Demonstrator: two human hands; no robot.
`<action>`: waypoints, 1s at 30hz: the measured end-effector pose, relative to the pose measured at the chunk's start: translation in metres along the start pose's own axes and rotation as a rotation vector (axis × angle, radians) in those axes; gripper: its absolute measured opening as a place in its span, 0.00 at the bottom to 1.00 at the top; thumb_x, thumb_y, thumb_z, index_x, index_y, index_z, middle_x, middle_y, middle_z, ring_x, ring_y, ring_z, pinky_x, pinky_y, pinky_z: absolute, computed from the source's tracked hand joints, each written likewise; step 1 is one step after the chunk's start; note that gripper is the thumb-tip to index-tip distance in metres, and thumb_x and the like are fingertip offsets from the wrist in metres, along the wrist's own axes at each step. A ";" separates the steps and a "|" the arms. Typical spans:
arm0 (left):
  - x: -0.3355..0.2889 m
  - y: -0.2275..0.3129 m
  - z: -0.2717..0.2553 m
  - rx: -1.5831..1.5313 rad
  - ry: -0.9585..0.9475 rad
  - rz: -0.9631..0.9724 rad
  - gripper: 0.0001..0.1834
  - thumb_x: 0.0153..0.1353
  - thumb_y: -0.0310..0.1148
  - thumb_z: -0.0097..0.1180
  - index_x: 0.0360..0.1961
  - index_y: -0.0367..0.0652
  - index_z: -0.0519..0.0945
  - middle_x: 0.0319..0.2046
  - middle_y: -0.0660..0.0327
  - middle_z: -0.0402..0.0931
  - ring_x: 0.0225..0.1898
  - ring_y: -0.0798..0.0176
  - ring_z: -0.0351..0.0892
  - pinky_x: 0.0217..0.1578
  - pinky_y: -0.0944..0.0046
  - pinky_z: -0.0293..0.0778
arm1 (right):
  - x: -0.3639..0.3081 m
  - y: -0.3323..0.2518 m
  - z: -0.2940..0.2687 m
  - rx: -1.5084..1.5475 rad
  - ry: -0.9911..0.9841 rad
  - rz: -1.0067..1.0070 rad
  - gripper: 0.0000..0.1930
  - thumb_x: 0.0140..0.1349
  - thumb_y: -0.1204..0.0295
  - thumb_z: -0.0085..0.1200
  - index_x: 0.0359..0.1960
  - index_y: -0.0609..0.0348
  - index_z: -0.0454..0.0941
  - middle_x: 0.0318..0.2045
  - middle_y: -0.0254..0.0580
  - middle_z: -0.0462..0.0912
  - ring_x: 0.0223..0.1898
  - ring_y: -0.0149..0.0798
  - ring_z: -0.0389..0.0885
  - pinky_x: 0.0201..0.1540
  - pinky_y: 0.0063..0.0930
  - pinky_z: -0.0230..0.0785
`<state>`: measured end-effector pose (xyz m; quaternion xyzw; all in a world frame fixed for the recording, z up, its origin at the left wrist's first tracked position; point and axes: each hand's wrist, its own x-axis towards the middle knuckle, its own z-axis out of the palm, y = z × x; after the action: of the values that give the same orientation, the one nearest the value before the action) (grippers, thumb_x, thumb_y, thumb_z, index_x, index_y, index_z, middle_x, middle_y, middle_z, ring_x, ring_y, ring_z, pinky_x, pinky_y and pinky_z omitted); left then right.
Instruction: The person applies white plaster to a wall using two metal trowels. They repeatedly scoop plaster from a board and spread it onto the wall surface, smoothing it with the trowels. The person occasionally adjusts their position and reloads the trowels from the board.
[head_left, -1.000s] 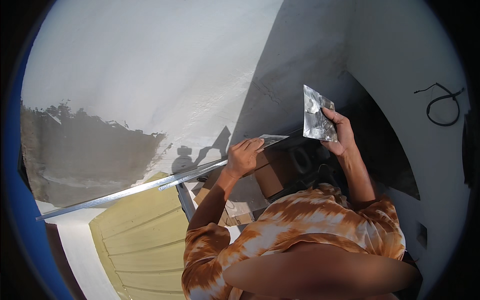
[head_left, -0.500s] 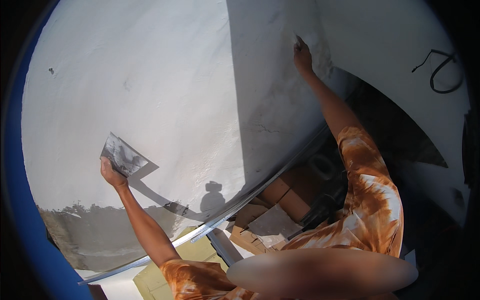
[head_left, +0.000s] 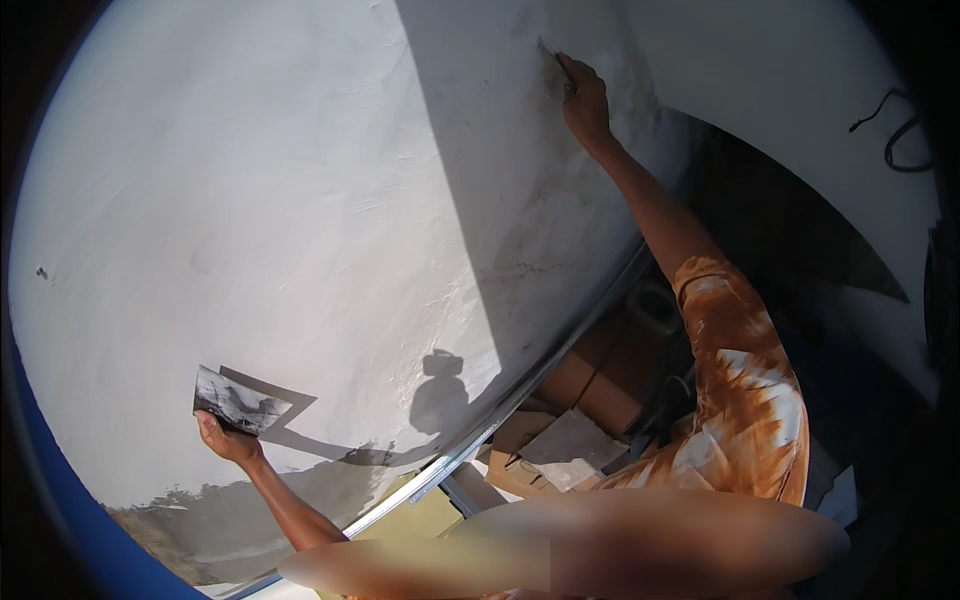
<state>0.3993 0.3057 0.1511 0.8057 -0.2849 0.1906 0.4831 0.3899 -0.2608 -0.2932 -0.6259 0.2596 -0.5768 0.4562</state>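
Nearest, brown cardboard boxes [head_left: 590, 385] and a pale flat cardboard sheet [head_left: 565, 450] lie below the wall's metal edge strip [head_left: 480, 440]. The left hand [head_left: 225, 435] grips a plaster-smeared flat hawk board [head_left: 238, 402] from beneath, fingers curled round its lower edge, against the white plastered wall [head_left: 330, 200]. Farther up, the right hand [head_left: 583, 100] presses a thin blade [head_left: 553, 55] to the shaded wall; its grip cannot be told. Since half a second ago, both hands have barely shifted.

Broad bare wall [head_left: 300, 200] between hands; cardboard boxes [head_left: 580, 400] apparently crowding below.
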 end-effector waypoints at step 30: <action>0.006 -0.014 -0.019 0.015 0.065 0.016 0.29 0.68 0.45 0.50 0.56 0.26 0.70 0.53 0.49 0.73 0.54 0.54 0.73 0.56 0.55 0.69 | -0.022 -0.100 0.030 -0.286 -0.289 0.484 0.19 0.58 0.74 0.51 0.52 0.66 0.68 0.45 0.60 0.77 0.47 0.59 0.80 0.47 0.53 0.74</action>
<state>0.4127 0.3258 0.1540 0.8002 -0.2742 0.2229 0.4846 0.3938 -0.1892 -0.2143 -0.6794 0.4118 -0.3143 0.5197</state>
